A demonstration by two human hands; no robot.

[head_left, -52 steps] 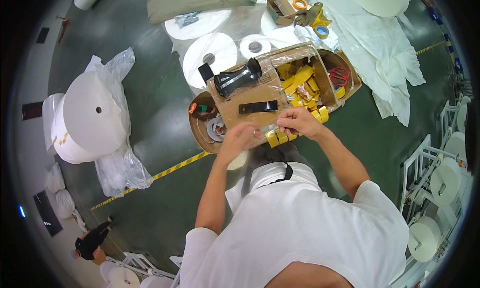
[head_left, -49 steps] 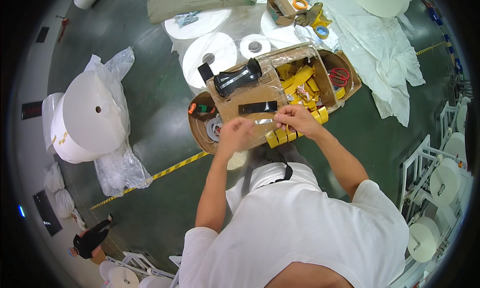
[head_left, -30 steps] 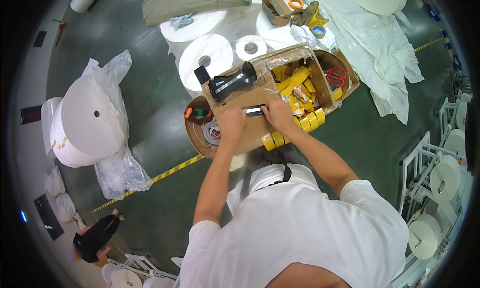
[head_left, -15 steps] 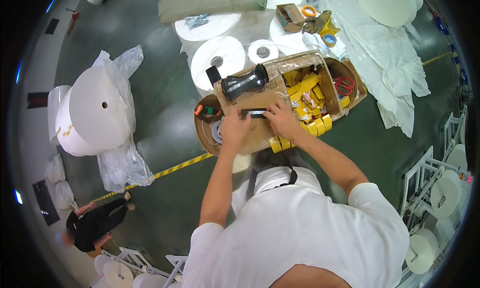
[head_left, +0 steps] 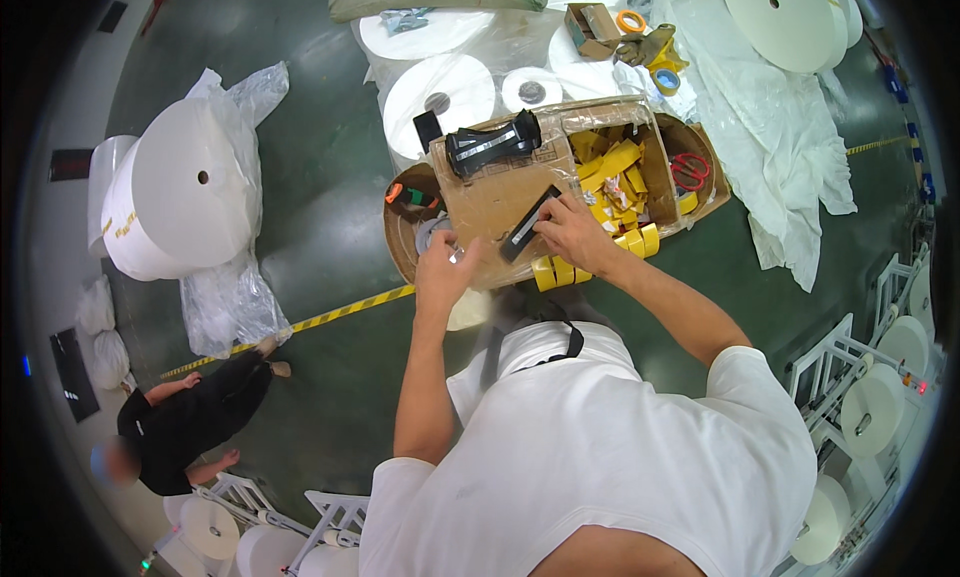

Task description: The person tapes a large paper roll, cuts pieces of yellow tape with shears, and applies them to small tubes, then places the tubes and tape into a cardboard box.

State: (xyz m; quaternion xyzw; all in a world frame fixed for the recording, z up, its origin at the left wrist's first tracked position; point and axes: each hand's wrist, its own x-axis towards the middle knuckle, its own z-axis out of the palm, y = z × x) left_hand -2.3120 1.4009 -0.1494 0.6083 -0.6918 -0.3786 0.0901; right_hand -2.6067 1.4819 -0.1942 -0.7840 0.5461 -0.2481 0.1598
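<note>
My right hand (head_left: 578, 235) pinches a flat black strip (head_left: 530, 224) with a pale band along it, tilted over the cardboard top (head_left: 495, 202). My left hand (head_left: 440, 275) is at the left edge of that cardboard, beside a grey tape roll (head_left: 432, 233). Its fingers are curled, and a small pale shiny bit shows by the thumb and fingertips, too small to name. Behind the hands lies a bundle of black strips (head_left: 492, 147) with a pale band around it. Yellow scraps (head_left: 618, 177) fill an open cardboard compartment right of my hands.
Red scissors (head_left: 690, 170) lie in the right end of the cardboard box. Yellow tape rolls (head_left: 560, 273) line its near edge. An orange-and-green tool (head_left: 408, 194) sits in the left end. Large white rolls (head_left: 425, 97) stand beyond. A person in black (head_left: 190, 427) is at lower left.
My left hand has let go of the black strip and shifted left toward the grey tape roll. The strip, kept in my right hand, has turned from level to slanted.
</note>
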